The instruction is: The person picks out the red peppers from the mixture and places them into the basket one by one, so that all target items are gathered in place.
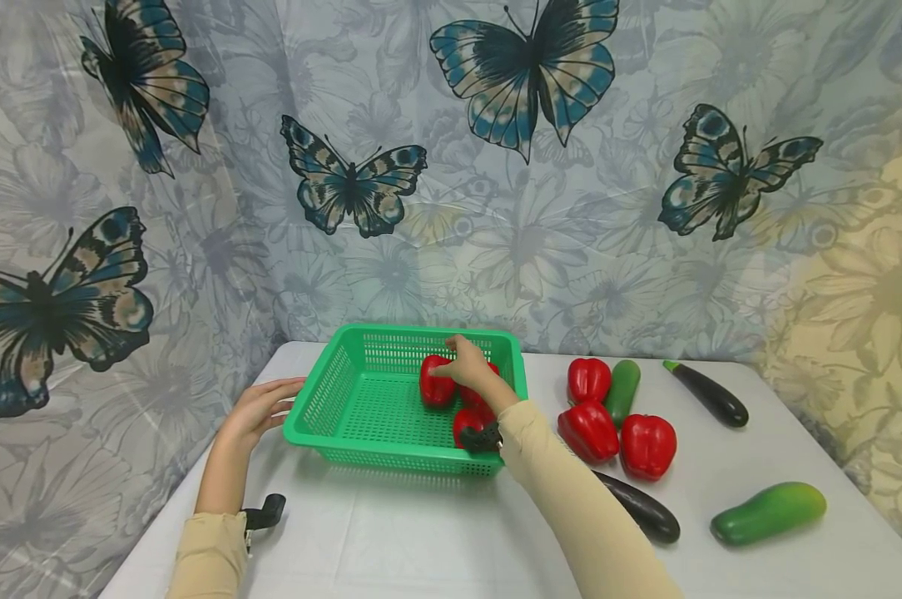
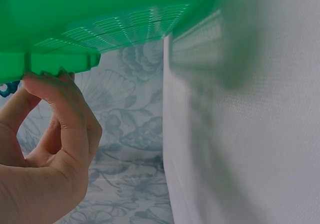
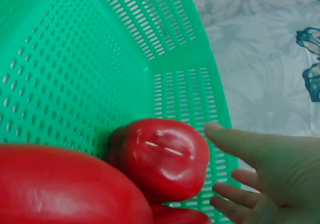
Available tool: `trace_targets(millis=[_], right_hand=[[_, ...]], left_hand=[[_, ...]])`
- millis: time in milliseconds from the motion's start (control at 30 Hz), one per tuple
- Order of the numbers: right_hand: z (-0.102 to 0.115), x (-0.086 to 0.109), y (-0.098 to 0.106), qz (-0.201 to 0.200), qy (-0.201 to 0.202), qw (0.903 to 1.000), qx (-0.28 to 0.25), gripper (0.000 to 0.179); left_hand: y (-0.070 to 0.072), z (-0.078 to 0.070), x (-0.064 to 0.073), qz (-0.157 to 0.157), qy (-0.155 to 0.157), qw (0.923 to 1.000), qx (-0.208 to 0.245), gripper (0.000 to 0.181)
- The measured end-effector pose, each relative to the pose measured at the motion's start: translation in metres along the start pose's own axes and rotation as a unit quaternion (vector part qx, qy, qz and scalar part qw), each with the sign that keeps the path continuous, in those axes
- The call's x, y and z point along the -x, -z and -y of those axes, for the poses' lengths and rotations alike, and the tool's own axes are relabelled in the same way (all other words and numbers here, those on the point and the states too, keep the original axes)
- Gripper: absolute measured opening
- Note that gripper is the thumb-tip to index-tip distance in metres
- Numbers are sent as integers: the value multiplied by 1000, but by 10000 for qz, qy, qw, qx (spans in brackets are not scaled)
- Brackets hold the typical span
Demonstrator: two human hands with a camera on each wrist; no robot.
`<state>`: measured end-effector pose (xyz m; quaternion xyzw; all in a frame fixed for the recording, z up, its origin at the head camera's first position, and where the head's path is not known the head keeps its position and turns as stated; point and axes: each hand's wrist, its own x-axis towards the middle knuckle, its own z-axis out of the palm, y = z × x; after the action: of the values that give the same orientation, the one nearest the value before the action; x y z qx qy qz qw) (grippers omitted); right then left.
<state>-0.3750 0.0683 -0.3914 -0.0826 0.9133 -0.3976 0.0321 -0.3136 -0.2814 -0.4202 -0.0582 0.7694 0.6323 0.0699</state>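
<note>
A green plastic basket (image 1: 391,456) with perforated sides stands on the table. My left hand (image 1: 260,409) is at its left rim, fingertips touching the rim's outer edge in the left wrist view. Inside, toward the right end, lie several red bell peppers (image 1: 434,391). Above them is my right hand (image 1: 472,364), reaching in over the right side with its fingers extended and spread. In the right wrist view the thumb tip is close beside one bell pepper (image 3: 167,159), and nothing is held in that hand. My right forearm and wrist camera partly hide the nearer peppers.
Right of the basket, more red bell peppers (image 1: 589,433) lie around a green cucumber (image 1: 623,391). One eggplant (image 1: 709,394) lies at the back right; another eggplant (image 1: 641,509) is partly behind my right sleeve. A thick green vegetable (image 1: 769,513) lies at front right. Butterfly-printed cloth (image 1: 586,274) hangs behind the table.
</note>
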Motion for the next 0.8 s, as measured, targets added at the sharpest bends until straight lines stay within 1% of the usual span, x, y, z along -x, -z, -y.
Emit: trace_targets(millis=[133, 333, 467, 800], right_hand=[[2, 1, 3, 0, 88, 9999, -117, 67], [7, 7, 9, 186, 209, 9985, -462, 69], [9, 12, 15, 205, 416, 9980, -432, 69], [9, 28, 29, 104, 745, 9966, -334, 76]], left_hand=[[0, 0, 0, 16, -11, 10000, -3, 63], [0, 0, 1, -5, -2, 10000, 26, 63], [0, -1, 1, -45, 13, 10000, 60, 61], [0, 0, 1, -53, -34, 9999, 99, 56]])
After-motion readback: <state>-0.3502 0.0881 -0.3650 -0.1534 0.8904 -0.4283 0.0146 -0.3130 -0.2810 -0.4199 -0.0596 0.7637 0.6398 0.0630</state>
